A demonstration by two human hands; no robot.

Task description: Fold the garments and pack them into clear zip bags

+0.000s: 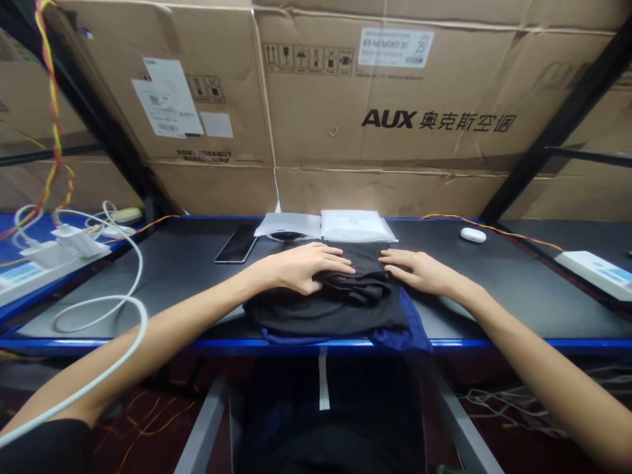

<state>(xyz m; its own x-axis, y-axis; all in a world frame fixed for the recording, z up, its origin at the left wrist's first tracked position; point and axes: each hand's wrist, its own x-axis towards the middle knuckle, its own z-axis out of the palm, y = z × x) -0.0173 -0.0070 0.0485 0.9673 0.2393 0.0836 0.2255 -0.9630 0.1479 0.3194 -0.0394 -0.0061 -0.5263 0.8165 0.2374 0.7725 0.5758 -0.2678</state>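
A black garment [326, 313] lies bunched and folded at the front edge of the dark table, with dark blue cloth [412, 322] showing under it at the right. My left hand [309, 266] rests on its upper left part, fingers stretched to the right. At the upper right of the black cloth, my right hand [417, 268] lies with its fingers spread, the fingertips touching the fabric. Just behind the cloth are a white packet [358, 226] and an open white flap [291, 225] with something dark under it.
A phone [237, 244] lies left of the cloth. A small white case [473, 235] sits at the back right. Power strips [597, 273] and a looping white cable [141, 322] flank the table [187, 283]. Cardboard [316, 145] stands behind.
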